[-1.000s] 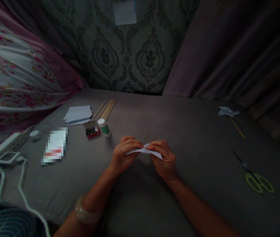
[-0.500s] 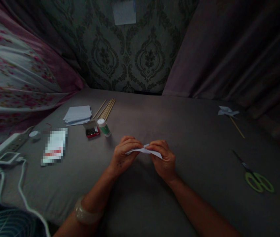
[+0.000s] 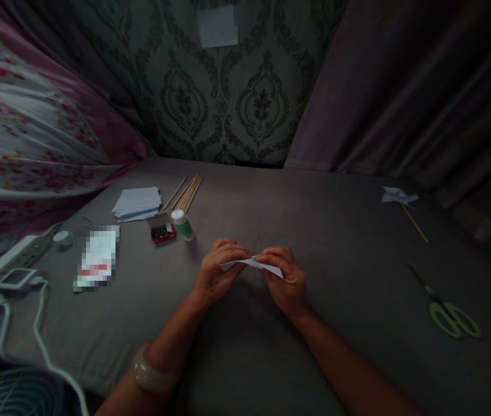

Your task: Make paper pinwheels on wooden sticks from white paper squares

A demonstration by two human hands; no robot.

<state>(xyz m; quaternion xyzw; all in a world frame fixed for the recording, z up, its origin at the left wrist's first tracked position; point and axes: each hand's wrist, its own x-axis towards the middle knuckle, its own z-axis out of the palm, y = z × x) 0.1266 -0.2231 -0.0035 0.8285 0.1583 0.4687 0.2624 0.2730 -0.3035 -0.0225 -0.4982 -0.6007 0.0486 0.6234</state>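
Observation:
Both my hands meet over the middle of a grey cloth-covered surface. My left hand and my right hand are closed, pinching a small folded white paper between their fingertips, just above the cloth. The paper forms a flat, pointed shape that pokes out to either side of the fingers. A pale bangle circles my left wrist.
Back left lie a stack of white paper, wooden sticks, a small open box and a glue stick. Green-handled scissors sit at the right, a paper pinwheel on a stick behind them. A power strip and cable lie at the left.

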